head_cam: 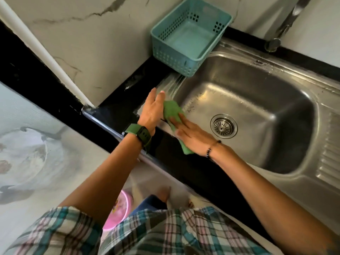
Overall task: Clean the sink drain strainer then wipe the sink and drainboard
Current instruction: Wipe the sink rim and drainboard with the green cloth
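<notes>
A green cloth [172, 112] lies on the left rim of the steel sink [257, 83]. My right hand [193, 135] presses flat on the cloth with fingers stretched out. My left hand [152, 111] rests beside it with fingers apart, its fingertips touching the cloth's far edge on the ridged rim. The round metal drain strainer [223, 126] sits in the drain hole at the bottom of the basin. A ribbed drainboard [329, 159] lies to the right of the basin.
A teal plastic basket [185, 59] stands on the far left corner of the sink, overhanging the basin. The tap [276, 41] rises at the back. Black countertop [119, 107] borders the sink. A pink bowl [119, 208] sits on the floor below.
</notes>
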Demonstrator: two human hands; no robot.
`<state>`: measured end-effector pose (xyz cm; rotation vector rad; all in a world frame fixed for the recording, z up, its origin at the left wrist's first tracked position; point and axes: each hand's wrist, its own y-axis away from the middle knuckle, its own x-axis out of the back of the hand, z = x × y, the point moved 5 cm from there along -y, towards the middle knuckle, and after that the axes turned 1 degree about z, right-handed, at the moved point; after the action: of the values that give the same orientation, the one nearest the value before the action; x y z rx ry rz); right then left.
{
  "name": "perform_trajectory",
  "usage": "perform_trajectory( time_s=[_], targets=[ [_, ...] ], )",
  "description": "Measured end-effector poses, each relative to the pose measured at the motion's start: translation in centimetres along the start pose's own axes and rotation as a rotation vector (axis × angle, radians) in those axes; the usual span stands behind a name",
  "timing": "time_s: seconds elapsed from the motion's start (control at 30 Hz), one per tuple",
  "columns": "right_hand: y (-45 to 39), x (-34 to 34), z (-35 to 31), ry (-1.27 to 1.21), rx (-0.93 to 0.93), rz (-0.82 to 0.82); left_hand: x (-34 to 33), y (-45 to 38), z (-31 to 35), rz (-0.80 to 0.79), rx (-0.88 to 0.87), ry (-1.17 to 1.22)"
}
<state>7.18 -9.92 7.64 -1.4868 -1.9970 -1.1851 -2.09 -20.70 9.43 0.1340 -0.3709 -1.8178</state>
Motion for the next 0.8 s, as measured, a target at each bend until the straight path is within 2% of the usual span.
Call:
perform_trajectory(
  time_s=[0.13, 0.23, 0.3, 0.4, 0.5, 0.57, 0.67, 0.8],
  targets=[
    [6.9, 0.4, 4.9, -0.035, -0.008, -0.059, 0.7, -0.2, -0.4, -0.046, 0.007, 0.030],
    [7.5, 0.5, 5.7, 0.006, 0.031, -0.146, 1.0, -0.2, -0.5, -0.065, 0.031, 0.079],
    [5.1, 0.5, 4.5, 0.023, 0.059, -0.131, 0.8, -0.3, -0.5, -0.077, 0.046, 0.073],
    [-1.5, 0.0, 0.2, 0.088, 0.086, -0.024, 0.1, -0.1, -0.2, -0.077, 0.035, -0.007],
    [-6.0, -0.6, -2.6, 0.185, 0.049, 0.000, -0.8, -0.2, 0.4, -0.082, 0.050, -0.055],
    [-6.2, -0.8, -2.4, 0.201, 0.057, -0.002, -1.2, -0.6, 1.0, -0.079, 0.022, -0.206],
    [-2.7, -0.4, -0.9, 0.145, 0.118, 0.003, -2.4, -0.6, 1.4, -0.079, -0.060, -0.494],
    [7.6, 0.5, 6.0, 0.060, 0.063, -0.014, -2.5, -0.3, 0.6, -0.097, -0.087, -0.532]
  ],
)
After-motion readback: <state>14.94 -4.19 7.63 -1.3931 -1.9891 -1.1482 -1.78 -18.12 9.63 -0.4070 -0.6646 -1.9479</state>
